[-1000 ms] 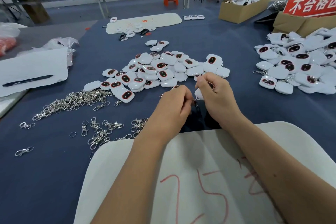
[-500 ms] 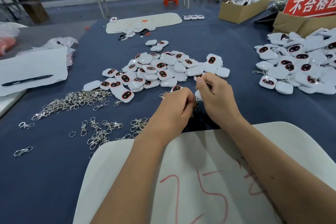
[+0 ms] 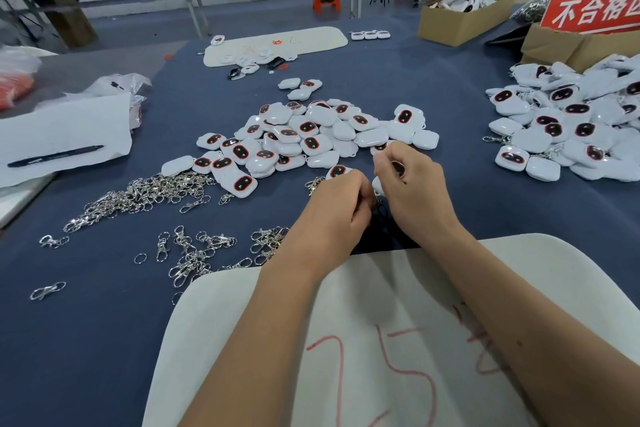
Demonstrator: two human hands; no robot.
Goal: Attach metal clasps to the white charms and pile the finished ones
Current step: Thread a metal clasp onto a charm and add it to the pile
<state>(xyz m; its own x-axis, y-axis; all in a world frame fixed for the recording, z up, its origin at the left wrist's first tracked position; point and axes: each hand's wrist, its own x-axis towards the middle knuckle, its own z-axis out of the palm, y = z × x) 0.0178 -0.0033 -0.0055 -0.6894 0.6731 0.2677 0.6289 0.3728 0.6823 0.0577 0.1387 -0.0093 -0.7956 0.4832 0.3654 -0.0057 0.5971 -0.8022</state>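
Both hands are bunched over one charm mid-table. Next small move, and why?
Probably finish hooking the clasp before anything else. The right hand grips a white charm and the left hand pinches against it at the join; the clasp itself is hidden. Once joined, it likely goes to the clasped pile on the right.

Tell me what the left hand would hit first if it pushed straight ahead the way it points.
Probably the lone white charm lying just beyond the left hand, then the middle heap of charms farther on. Depth is hard to judge from one view.
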